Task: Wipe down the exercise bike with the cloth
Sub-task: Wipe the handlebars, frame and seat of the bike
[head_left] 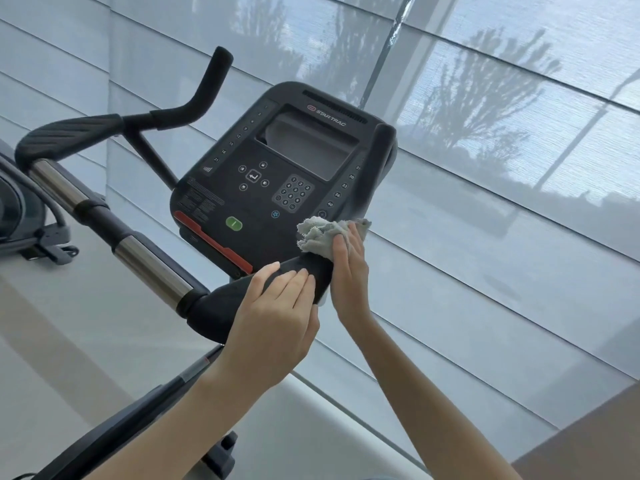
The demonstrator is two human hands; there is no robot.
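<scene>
The exercise bike's black console (277, 168) fills the middle of the head view, tilted, with a dark screen, keypad and green button. In front of it runs the right black padded handlebar grip (225, 299). My left hand (277, 306) lies over that grip with its fingers flat on top. My right hand (348, 268) presses a crumpled pale grey cloth (322, 233) against the grip's far end, just below the console's lower right corner. The grip's tip is hidden under the cloth and my fingers.
A chrome and black handlebar tube (138, 251) runs up to the left toward the other padded grip (69, 133) and an upright black horn (211, 81). Sheer window blinds (502, 168) stand close behind the console. Part of another machine (20, 209) sits at the left edge.
</scene>
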